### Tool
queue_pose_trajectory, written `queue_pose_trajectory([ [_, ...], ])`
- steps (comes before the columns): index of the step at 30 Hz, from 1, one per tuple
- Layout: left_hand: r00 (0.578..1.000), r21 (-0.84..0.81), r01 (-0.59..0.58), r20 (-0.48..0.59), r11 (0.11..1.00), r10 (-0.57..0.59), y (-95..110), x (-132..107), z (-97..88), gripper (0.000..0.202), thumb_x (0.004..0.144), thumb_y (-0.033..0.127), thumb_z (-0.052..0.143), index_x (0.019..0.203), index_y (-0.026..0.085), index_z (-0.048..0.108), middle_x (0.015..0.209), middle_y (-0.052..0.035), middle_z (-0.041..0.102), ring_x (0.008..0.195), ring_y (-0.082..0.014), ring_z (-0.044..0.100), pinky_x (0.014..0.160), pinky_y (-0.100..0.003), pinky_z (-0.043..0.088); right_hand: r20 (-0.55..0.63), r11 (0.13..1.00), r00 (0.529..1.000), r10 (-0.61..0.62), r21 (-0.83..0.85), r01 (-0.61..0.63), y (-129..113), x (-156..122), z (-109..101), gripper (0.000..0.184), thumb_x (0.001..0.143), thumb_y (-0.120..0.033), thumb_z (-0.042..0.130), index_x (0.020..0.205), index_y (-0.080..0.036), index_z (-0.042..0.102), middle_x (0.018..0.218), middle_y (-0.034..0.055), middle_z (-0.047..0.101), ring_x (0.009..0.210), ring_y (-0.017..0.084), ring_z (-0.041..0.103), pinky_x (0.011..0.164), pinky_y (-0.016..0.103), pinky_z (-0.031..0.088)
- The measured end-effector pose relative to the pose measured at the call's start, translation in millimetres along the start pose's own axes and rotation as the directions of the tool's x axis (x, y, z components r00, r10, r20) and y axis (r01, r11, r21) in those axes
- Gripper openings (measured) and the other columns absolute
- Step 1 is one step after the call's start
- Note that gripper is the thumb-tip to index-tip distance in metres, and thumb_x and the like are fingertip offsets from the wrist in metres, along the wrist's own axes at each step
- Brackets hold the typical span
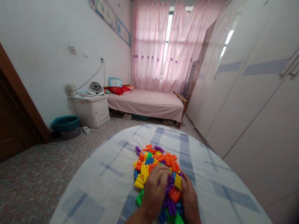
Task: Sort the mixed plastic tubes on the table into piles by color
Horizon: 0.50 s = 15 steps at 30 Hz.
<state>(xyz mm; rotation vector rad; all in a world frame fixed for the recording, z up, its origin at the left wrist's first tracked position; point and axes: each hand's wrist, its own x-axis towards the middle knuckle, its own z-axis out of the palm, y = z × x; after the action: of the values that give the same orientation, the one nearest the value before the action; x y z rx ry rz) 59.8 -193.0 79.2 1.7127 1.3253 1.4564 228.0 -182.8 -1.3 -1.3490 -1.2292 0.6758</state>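
Pink bed (149,100) at the back, and up front the cloth-covered table (215,183)! On it, at the near side, sprawls the heap of coloured plastic pieces (168,161). The left hand (153,188) arches over it, fingers curled, grip hidden; the right hand (189,196) cups the heap's right side, just beside a yellow piece (178,183), and whether it's grasping anything, I can't tell.

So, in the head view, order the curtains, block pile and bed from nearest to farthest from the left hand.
1. Block pile: on the table, at the left hand.
2. Bed: beyond the table's far edge.
3. Curtains: behind the bed, farthest back.
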Motion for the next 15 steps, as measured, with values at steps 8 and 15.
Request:
queue_pose_trajectory([
  [8, 0.933, 0.113, 0.146, -0.347, 0.983, -0.099, -105, 27, -55.1, 0.037, 0.091, 0.036, 0.03, 0.098, 0.017, 0.061, 0.108, -0.0091, 0.059, 0.108, -0.0209, 0.053, 0.103, -0.039, 0.038, 0.032, 0.991, 0.996, 0.081, 0.106, -0.084, -17, -3, -1, 0.055, 0.087, -0.06, 0.033, 0.118, -0.02, 0.057, 0.121, 0.0056, 0.061, 0.113, 0.022, 0.054, 0.1, 0.039, 0.039],
  [15, 0.959, 0.101, 0.161, -0.252, 0.982, -0.132, -109, 25, -51.5, 0.038, 0.09, 0.037, 0.028, 0.094, 0.019, 0.061, 0.103, -0.0067, 0.061, 0.103, -0.019, 0.057, 0.098, -0.035, 0.043, 0.063, 0.994, 0.996, 0.063, 0.087, -0.068, -18, -5, -2, 0.054, 0.087, -0.057, 0.036, 0.123, -0.021, 0.055, 0.127, 0.0058, 0.057, 0.117, 0.021, 0.051, 0.103, 0.039, 0.036],
])
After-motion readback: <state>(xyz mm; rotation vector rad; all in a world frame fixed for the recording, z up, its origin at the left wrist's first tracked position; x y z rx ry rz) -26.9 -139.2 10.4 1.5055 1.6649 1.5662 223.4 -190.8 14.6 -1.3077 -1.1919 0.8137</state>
